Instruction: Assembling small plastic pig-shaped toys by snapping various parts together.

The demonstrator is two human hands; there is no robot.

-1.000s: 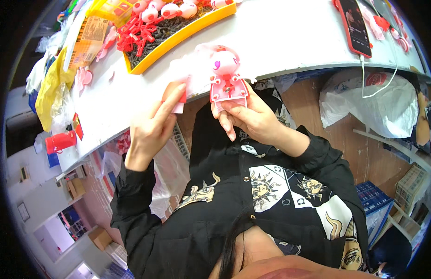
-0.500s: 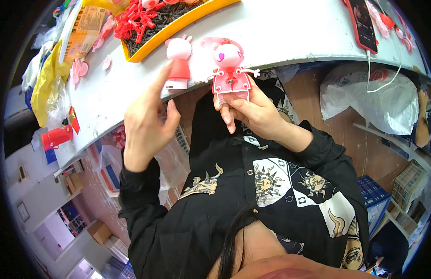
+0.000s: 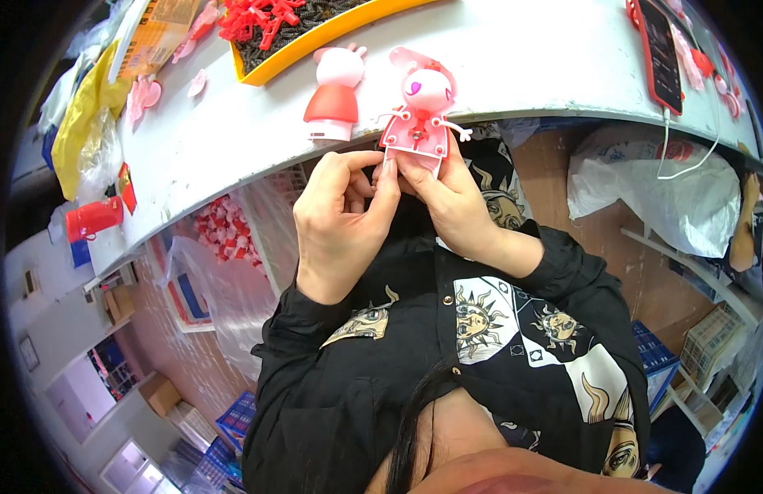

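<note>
An open-backed plastic toy figure point(image 3: 415, 134) in pink and red, with thin pale arms and a round pink head, is held upright near the table edge. My right hand point(image 3: 464, 210) grips its lower end, thumb across the pale bottom section. Against the lower left corner of the figure, my left hand point(image 3: 336, 218) closes in a pinch of thumb and forefinger; any small part between those fingertips is hidden. Just left of the held figure, a matching toy shell point(image 3: 332, 99) with pink head and red dress lies on the white table point(image 3: 513, 62).
A yellow tray point(image 3: 315, 48) of black screws and red plastic parts sits at the back left. Toward the right lies a phone point(image 3: 661, 62) with a white cable. Pink pieces, a red cylindrical item point(image 3: 94, 219) and plastic bags point(image 3: 653, 181) surround the work area.
My left hand has moved right, from beside the toy shell to the bottom of the held figure, and its fingers have closed. My right hand keeps its hold.
</note>
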